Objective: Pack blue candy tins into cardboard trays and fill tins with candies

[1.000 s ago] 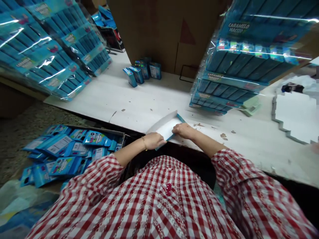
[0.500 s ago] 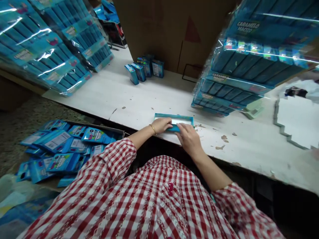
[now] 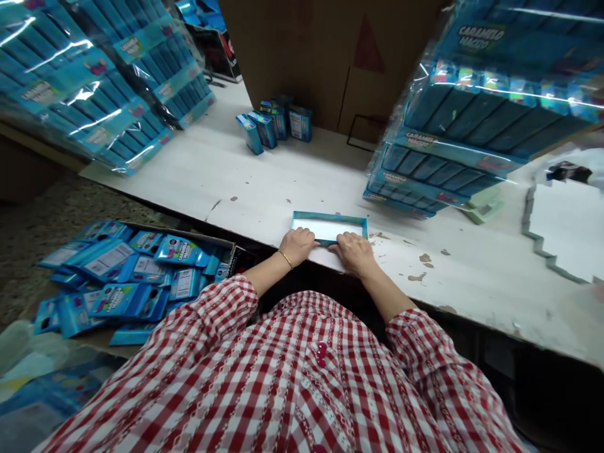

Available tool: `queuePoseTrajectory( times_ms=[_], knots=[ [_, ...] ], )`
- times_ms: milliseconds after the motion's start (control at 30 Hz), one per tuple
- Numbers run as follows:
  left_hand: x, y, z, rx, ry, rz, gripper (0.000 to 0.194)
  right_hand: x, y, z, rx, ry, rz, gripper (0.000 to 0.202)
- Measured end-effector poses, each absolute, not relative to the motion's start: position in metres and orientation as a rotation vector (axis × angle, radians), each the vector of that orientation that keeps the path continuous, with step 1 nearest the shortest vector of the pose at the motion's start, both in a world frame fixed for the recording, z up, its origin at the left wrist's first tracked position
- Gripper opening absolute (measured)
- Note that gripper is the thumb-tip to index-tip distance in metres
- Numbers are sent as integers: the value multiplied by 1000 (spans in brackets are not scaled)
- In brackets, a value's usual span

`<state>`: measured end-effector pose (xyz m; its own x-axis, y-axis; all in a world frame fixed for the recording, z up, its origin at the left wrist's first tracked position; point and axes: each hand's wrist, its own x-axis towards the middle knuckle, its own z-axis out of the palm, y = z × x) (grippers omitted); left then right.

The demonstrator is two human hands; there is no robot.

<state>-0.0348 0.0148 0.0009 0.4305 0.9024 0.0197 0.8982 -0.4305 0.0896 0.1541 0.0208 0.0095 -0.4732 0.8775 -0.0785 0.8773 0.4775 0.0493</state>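
A shallow blue cardboard tray (image 3: 329, 227) with a white inside lies flat on the white table (image 3: 245, 182), close to its near edge. My left hand (image 3: 297, 244) presses on the tray's near left corner. My right hand (image 3: 353, 251) rests on its near right edge. Both hands have fingers curled over the tray's front wall. The tray holds nothing.
A box of flat blue candy packets (image 3: 127, 277) sits low at my left. Wrapped stacks of blue display boxes stand at the left (image 3: 94, 82) and right (image 3: 472, 113). Small blue boxes (image 3: 276, 126) stand before a brown carton (image 3: 321, 56). White die-cut sheets (image 3: 566, 226) lie at right.
A second ago the cardboard was tilted up and half folded between my hands. It now lies flat on the table as a formed tray, with both hands at its near edge.
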Motion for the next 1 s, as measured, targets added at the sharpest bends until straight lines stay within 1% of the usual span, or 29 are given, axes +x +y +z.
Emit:
queuePoseTrajectory(
  times_ms=[133, 233, 300, 367, 400, 433, 533, 600, 700, 800, 867, 900, 1000],
  knots=[
    [-34, 13, 16, 2530, 1613, 57, 39, 157, 20, 17, 1571, 2604, -124, 37],
    [-40, 17, 28, 2500, 1626, 224, 36, 167, 28, 25, 1569, 2768, -249, 35],
    [-46, 30, 32, 2474, 1715, 396, 36, 174, 41, 30, 1650, 2871, -224, 34],
    [-50, 51, 35, 2435, 1795, 445, 46, 177, 59, 33, 1744, 2856, -130, 36],
    [-51, 62, 35, 2423, 1799, 393, 48, 177, 69, 34, 1759, 2802, -96, 37],
    [-50, 74, 35, 2409, 1790, 300, 46, 176, 77, 35, 1746, 2732, -84, 36],
    [-44, 100, 34, 2391, 1735, -35, 30, 171, 92, 34, 1658, 2539, -73, 24],
    [-40, 107, 32, 2433, 1687, -192, 25, 167, 96, 32, 1562, 2520, -38, 24],
    [-40, 105, 30, 2564, 1550, -339, 30, 163, 101, 30, 1346, 2629, -8, 30],
    [-51, 94, 29, 2584, 1460, -422, 34, 166, 111, 25, 1262, 2763, -125, 30],
    [-63, 84, 30, 2493, 1519, -403, 35, 174, 116, 18, 1445, 2915, -287, 25],
    [-69, 79, 30, 2429, 1585, -364, 38, 179, 116, 13, 1633, 2992, -380, 27],
    [-80, 64, 28, 2235, 1768, -190, 51, 181, 104, -5, 2313, 2987, -787, 56]
  ],
)
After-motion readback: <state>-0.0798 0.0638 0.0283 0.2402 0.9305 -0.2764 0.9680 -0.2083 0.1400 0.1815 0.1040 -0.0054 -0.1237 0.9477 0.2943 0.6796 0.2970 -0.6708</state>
